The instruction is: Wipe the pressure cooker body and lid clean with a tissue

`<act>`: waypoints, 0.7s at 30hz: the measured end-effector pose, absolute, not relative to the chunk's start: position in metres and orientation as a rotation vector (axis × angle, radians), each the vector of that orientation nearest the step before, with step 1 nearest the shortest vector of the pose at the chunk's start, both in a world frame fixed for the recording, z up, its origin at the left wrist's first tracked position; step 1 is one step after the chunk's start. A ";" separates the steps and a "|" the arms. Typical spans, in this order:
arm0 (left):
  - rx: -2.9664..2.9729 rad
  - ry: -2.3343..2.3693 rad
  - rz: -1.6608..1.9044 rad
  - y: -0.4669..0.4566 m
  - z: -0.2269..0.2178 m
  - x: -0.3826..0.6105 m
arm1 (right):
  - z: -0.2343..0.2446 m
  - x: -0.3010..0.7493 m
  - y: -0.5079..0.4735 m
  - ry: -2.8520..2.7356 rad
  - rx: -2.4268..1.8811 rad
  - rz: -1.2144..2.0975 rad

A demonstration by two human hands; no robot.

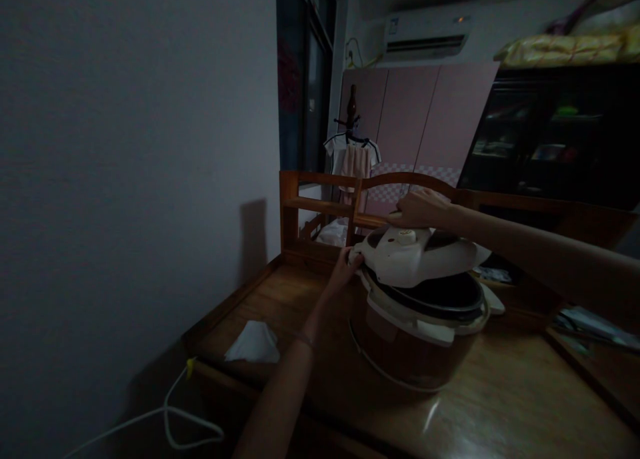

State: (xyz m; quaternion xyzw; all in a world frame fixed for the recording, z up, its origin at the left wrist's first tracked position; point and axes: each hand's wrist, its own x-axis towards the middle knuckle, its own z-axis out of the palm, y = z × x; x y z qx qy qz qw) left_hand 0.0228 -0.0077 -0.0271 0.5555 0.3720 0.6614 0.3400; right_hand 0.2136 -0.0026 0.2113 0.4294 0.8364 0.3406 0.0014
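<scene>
A brown and white electric pressure cooker (415,352) stands on the wooden desk. Its white lid (400,259) is tilted, raised off the pot, so the dark inner pot (450,294) shows at the near right. My right hand (423,208) is closed around the handle on top of the lid. On the left side of the cooker, my left hand (347,269) grips the side handle (354,254) by the rim; part of its fingers is hidden.
On the wooden desk (490,399) a crumpled white cloth or tissue (253,342) lies at the left. A pale cable (193,416) hangs by the desk's front left corner. A wooden shelf (320,206) rises behind, and a wall (150,179) borders the left.
</scene>
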 end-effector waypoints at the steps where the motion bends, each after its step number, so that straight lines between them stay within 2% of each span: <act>1: 1.445 0.956 1.722 -0.007 -0.028 0.023 | 0.210 0.216 -0.003 2.624 1.354 1.065; 14: 1.471 0.708 1.717 -0.013 -0.033 0.021 | 0.208 0.229 -0.012 2.680 1.348 0.998; 21: 1.390 0.733 1.729 -0.020 -0.033 0.023 | 0.224 0.250 -0.017 2.667 1.459 0.991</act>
